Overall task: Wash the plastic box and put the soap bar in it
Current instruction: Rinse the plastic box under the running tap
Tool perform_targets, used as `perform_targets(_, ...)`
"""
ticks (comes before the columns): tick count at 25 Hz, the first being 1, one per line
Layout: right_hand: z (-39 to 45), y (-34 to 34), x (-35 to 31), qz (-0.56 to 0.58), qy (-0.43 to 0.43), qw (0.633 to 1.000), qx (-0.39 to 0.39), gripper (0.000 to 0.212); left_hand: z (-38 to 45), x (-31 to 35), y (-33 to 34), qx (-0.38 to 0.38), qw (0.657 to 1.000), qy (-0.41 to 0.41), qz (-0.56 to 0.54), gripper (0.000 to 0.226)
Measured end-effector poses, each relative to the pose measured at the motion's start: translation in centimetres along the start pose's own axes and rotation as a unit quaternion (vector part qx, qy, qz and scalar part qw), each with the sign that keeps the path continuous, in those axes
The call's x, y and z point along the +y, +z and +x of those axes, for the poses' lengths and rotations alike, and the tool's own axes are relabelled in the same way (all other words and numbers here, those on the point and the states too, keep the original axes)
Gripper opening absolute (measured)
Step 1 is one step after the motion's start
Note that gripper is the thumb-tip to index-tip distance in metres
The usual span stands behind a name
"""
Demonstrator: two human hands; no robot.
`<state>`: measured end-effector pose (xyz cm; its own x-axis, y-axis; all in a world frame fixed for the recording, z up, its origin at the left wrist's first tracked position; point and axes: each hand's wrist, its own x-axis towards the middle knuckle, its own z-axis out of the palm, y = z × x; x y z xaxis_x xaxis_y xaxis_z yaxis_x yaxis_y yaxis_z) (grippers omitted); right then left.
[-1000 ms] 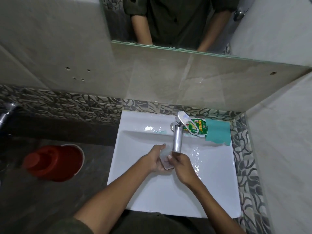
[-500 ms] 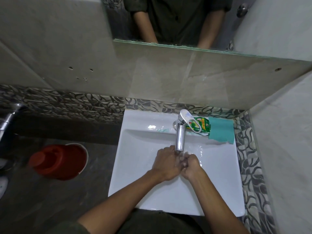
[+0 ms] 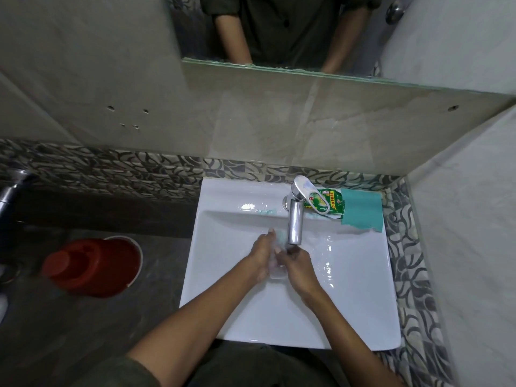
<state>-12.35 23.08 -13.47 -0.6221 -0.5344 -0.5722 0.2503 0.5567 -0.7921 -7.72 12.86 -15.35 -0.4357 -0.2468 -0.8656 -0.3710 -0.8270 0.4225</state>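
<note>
**Box held under the tap, over the sink**

The box [image 3: 277,268] is clear, pale plastic, so see-through that it nearly melts into the white sink [image 3: 349,303] behind it. Only a rounded lower edge and a faint glossy face show between the two hands; the rest is hidden or blurred. Its long axis seems to run away from the person, the far end pointing up toward the tap [image 3: 295,222], though the view is too soft to be sure.

The left hand [image 3: 261,254] is curled around the box's left side, fingers reaching up toward the spout. The right hand [image 3: 297,265] is closed on the right side, thumb across the top. Both hands hold it just below the spout, above the middle of the basin.

The soap [image 3: 325,202], in a green wrapper, lies on the sink's back ledge just right of the tap, touching a teal cloth [image 3: 361,210]. A red bucket [image 3: 93,268] stands on the floor, left of the sink.
</note>
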Motion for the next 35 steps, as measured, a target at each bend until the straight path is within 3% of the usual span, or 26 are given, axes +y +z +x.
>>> perform_targets(2,0.6,-0.7,-0.2,0.037,0.053,0.996,0.068,0.018,-0.3,-0.5,-0.1,-0.024,0.999,0.018,0.026,0.032)
perform_targets(4,1.8,-1.3,-0.4,0.106,0.143,0.976,0.126,0.028,-0.7,-1.4,0.3,-0.034,0.988,0.085,0.121,0.042)
perform_targets(7,2.0,-1.0,-1.3,0.202,0.194,0.956,0.084,0.032,-0.7,-2.2,0.9,-0.003,0.977,0.156,0.142,0.043)
perform_targets(11,-0.1,-0.1,-1.8,0.172,0.093,0.980,-0.037,0.024,-0.1,-0.3,0.3,0.080,0.995,0.053,0.022,0.025)
perform_targets(14,-0.9,-0.4,-0.6,0.041,-0.014,0.994,-0.105,0.027,-0.4,0.3,-0.8,0.040,0.999,-0.024,-0.028,0.039)
perform_targets(17,-0.5,-0.8,-0.9,0.021,-0.013,1.000,-0.012,0.012,-1.2,-0.7,-0.9,-0.061,0.997,-0.037,0.024,0.043)
perform_targets(19,0.1,-1.1,-1.7,0.019,0.004,0.999,0.049,0.016,-1.5,-1.5,-0.3,-0.056,0.996,0.000,0.073,0.032)
perform_targets(21,0.3,-1.3,-2.6,0.046,0.026,0.998,0.040,0.024,-1.4,-1.9,0.0,-0.039,0.996,0.046,0.072,0.039)
perform_targets(25,-0.9,-3.2,-4.3,0.072,0.020,0.996,-0.045,0.030,-1.6,-1.2,-1.0,-0.080,0.991,-0.013,-0.106,0.056)
perform_targets(29,-2.0,-5.9,-7.6,0.037,-0.054,0.993,0.095,0.033,-1.9,-1.3,-3.4,-0.141,0.961,-0.060,-0.230,0.066)
perform_targets(31,-2.2,-6.2,-9.8,0.049,-0.081,0.990,0.107,0.034,-2.0,-1.7,-4.1,-0.163,0.957,-0.062,-0.234,0.073)
perform_targets(35,-2.5,-4.8,-11.4,-0.156,-0.118,0.973,0.121,0.023,-2.4,-2.1,-4.6,-0.165,0.948,-0.061,-0.265,0.075)
